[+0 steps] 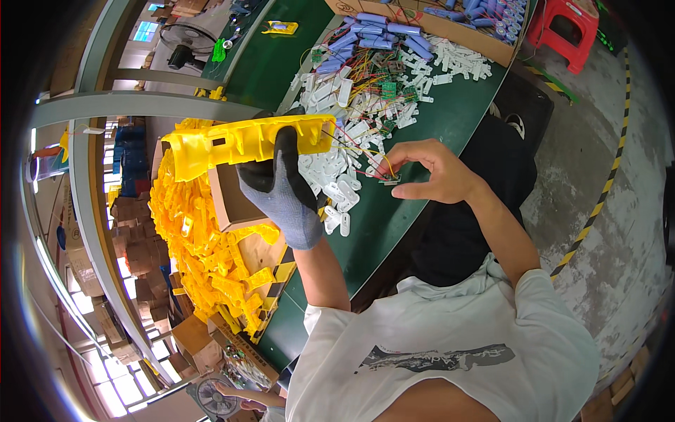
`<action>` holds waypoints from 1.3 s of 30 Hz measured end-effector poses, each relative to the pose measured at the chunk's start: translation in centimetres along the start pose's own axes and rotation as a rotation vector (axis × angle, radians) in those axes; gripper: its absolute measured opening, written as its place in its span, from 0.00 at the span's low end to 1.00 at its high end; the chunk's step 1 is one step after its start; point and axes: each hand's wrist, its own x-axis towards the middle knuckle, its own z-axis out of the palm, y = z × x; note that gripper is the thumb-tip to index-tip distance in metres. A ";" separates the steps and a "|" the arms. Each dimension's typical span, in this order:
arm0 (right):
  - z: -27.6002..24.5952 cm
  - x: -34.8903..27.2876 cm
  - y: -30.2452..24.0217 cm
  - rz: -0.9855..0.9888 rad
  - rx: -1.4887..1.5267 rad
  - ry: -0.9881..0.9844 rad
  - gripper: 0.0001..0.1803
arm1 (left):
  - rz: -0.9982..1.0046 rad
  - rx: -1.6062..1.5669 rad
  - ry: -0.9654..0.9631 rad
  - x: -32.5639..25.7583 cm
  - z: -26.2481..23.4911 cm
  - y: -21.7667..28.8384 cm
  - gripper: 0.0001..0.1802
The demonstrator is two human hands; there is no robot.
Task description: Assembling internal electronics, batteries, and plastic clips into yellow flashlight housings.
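My left hand, in a grey and black glove, is wrapped round a long yellow plastic housing and holds it raised over the bench. Thin red, yellow and black wires run from the housing's right end toward my bare right hand. Between that hand's bent fingers and thumb sits a small circuit board at the wire ends. Beneath and beyond both hands lies a heap of white plastic parts. Several green circuit boards with wires are mixed into the heap's far side.
Purple cylindrical cells lie on the green bench, beside a cardboard box of more cells. Left of the bench spreads a large pile of yellow housings. A metal frame bar crosses nearby. A red stool stands far right.
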 end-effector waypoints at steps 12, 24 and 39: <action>-0.1 -0.2 0.7 -0.259 0.208 0.458 0.17 | -0.078 -0.098 0.036 1.3 -1.0 -2.1 0.21; 1.0 -0.6 -0.4 -0.044 0.416 0.308 0.20 | -0.284 -0.141 -0.027 2.3 -2.4 -3.6 0.16; 1.5 0.4 0.0 0.372 0.253 0.668 0.21 | -0.650 -0.377 -0.650 -6.4 -0.8 -6.9 0.43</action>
